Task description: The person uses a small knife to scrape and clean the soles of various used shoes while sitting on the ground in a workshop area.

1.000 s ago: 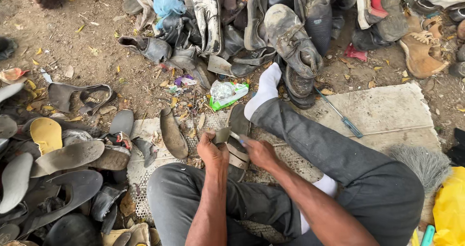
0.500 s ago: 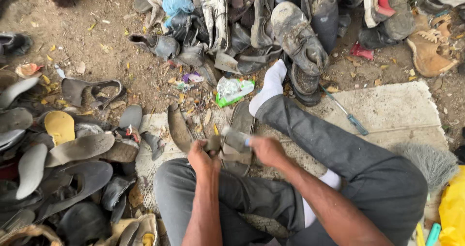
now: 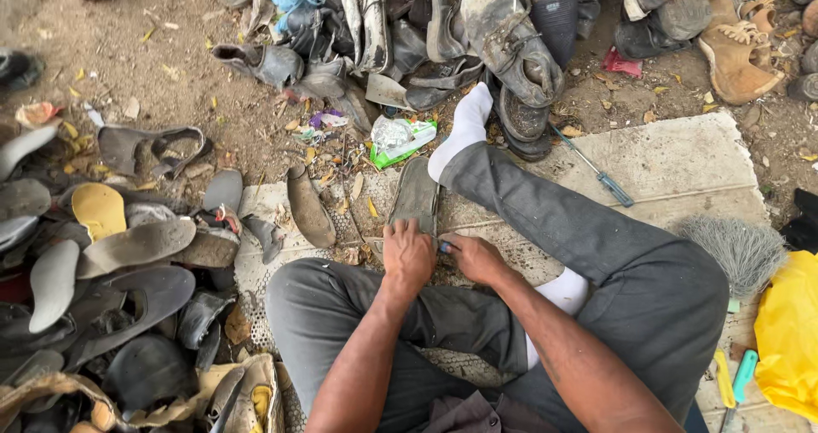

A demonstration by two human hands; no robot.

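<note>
From the head camera, you sit on the ground with your legs drawn in, and the grey shoe sole (image 3: pixel 415 196) lies flat on the pale mat (image 3: pixel 256 267) right in front of you, its far end just beside your white-socked foot (image 3: pixel 464 130). That keeps it close and low, where both arms can bear down on it.

Your left hand (image 3: pixel 407 258) lies over the near end of the sole, fingers curled down and closed on its edge, seemingly to pin it so it cannot slide. Your right hand (image 3: pixel 477 258) is closed around a small tool (image 3: pixel 445 247); only a bluish bit shows between the two hands, so what kind it is cannot be told. It meets the sole's near end, touching your left hand.

Left of you, loose soles and insoles (image 3: pixel 102 254) are piled within reach, one brown sole (image 3: pixel 308 207) lying apart on the mat. Worn shoes (image 3: pixel 511 41) are heaped ahead, a screwdriver (image 3: pixel 596 173) rests on the slab (image 3: pixel 682 156), and a grey brush (image 3: pixel 737 245) and yellow bag (image 3: pixel 788 335) sit to your right.
</note>
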